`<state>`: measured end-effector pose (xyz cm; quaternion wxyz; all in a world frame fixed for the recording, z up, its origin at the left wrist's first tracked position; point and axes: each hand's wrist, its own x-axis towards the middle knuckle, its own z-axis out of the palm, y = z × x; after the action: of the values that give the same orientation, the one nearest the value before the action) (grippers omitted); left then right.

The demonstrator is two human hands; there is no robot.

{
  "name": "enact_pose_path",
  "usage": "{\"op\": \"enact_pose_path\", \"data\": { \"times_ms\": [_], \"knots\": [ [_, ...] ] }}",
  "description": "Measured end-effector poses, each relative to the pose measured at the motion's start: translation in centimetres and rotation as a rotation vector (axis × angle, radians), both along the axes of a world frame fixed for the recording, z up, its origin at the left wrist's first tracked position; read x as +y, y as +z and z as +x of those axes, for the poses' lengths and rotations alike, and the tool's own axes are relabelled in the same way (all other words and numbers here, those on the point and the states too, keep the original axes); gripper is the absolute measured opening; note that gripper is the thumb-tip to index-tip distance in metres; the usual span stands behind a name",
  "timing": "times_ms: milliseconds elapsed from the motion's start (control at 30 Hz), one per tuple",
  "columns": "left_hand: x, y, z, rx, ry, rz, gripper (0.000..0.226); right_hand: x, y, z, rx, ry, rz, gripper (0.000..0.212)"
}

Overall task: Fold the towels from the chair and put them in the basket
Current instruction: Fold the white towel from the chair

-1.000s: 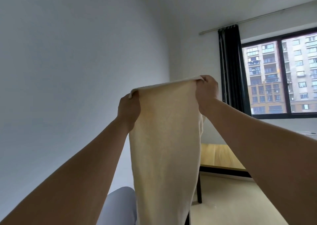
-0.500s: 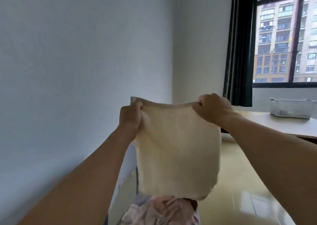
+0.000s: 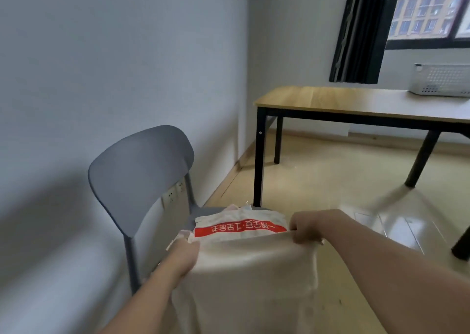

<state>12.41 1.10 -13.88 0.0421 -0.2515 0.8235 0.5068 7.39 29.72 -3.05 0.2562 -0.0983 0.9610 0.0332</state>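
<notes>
Left hand [image 3: 184,253] and right hand [image 3: 306,228], fingers clenched, pinch cream towel [image 3: 249,277] top corners, bottom centre. I'd keep edge taut, match corners before folding; basket [image 3: 441,83] upper right.

Beyond the hands and off to their right stands a wooden table [image 3: 330,99] on black legs, a black curtain [image 3: 361,28] hanging behind it beside a window [image 3: 429,8] showing an apartment block, with glossy tan floor [image 3: 330,181] underneath and 1 wall socket [image 3: 175,193] ahead.

Cream towel [image 3: 249,277] soft matt cloth; chair [image 3: 142,171] smooth grey plastic; table [image 3: 356,102] wood-look top; floor [image 3: 330,181] glossy.
</notes>
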Motion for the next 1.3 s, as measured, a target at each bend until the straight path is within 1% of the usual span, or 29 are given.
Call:
{"op": "enact_pose_path", "data": {
  "times_ms": [33, 67, 133, 200, 267, 333, 400, 433, 467, 567, 667, 767, 833, 900, 967, 1033, 1100, 1167, 1200, 1233, 1300],
  "knots": [
    [0.1, 0.3, -0.4, 0.013, 0.057, -0.023, 0.049, 0.4, -1.0, -1.0, 0.018, -0.002, -0.019, 0.017],
    [0.4, 1.1, -0.5, 0.040, 0.119, -0.068, 0.044, 0.7, -1.9, -2.1, 0.049, -0.018, -0.052, 0.019],
    [0.4, 1.5, -2.0, 0.089, 0.226, -0.179, 0.036, 1.1, -3.6, -4.4, 0.142, -0.086, -0.183, 0.022],
    [0.5, 0.9, -4.2, 0.157, 0.267, -0.203, 0.032, 1.3, -5.2, -6.6, 0.224, -0.211, -0.411, 0.032],
    [0.5, -0.4, -7.1, 0.204, 0.298, -0.179, 0.036, 1.5, -6.8, -8.7, 0.281, -0.412, -0.658, 0.034],
    [0.8, -1.3, -9.8, 0.231, 0.315, -0.196, 0.036, 1.8, -8.4, -10.7, 0.287, -0.570, -0.821, 0.027],
    [0.9, -2.2, -12.2, 0.257, 0.320, -0.216, 0.030, 1.9, -10.5, -12.8, 0.222, -0.689, -0.959, 0.015],
    [0.9, -2.7, -13.3, 0.272, 0.323, -0.220, 0.025, 1.9, -11.5, -13.7, 0.172, -0.738, -1.010, 0.014],
    [0.9, -3.4, -14.3, 0.287, 0.324, -0.214, 0.022, 1.8, -12.6, -14.5, 0.124, -0.785, -1.044, 0.020],
    [0.7, -5.4, -16.4, 0.251, 0.319, -0.190, 0.018, 1.4, -15.7, -16.5, 0.012, -0.900, -1.084, 0.027],
    [0.1, -7.4, -17.5, 0.207, 0.264, -0.213, 0.016, 1.1, -17.9, -17.5, -0.139, -0.978, -1.114, 0.021],
    [-0.6, -8.6, -17.7, 0.164, 0.155, -0.267, 0.008, 1.2, -18.9, -18.2, -0.189, -1.002, -1.189, 0.024],
    [-1.3, -9.1, -17.7, 0.147, -0.015, -0.370, 0.020, 1.3, -19.0, -18.5, -0.151, -0.992, -1.199, 0.021],
    [-1.9, -9.4, -17.8, 0.146, -0.211, -0.571, 0.029, 1.5, -18.8, -18.7, -0.101, -0.989, -1.187, 0.020],
    [-1.9, -9.1, -17.7, 0.126, -0.331, -0.805, 0.026, 1.5, -18.5, -18.6, -0.028, -0.961, -1.166, 0.025],
    [-1.8, -8.6, -17.4, 0.113, -0.385, -0.980, 0.018, 1.4, -18.2, -18.3, 0.068, -0.924, -1.148, 0.031],
    [-1.7, -8.0, -16.7, 0.074, -0.430, -0.995, 0.007, 1.4, -17.4, -17.7, 0.137, -0.904, -1.167, 0.029],
    [-1.6, -7.2, -15.8, 0.028, -0.475, -0.963, 0.010, 1.2, -15.9, -16.8, 0.217, -0.855, -1.189, 0.020],
    [-1.6, -6.6, -15.3, 0.038, -0.470, -0.965, 0.012, 1.2, -14.9, -16.1, 0.279, -0.817, -1.192, 0.015],
    [-1.6, -5.8, -14.8, 0.063, -0.440, -0.954, 0.014, 1.2, -13.7, -15.5, 0.352, -0.776, -1.193, 0.018],
    [-1.6, -3.2, -13.8, 0.172, -0.333, -0.861, 0.017, 1.1, -11.1, -14.0, 0.484, -0.709, -1.198, 0.029]
  ]
}}
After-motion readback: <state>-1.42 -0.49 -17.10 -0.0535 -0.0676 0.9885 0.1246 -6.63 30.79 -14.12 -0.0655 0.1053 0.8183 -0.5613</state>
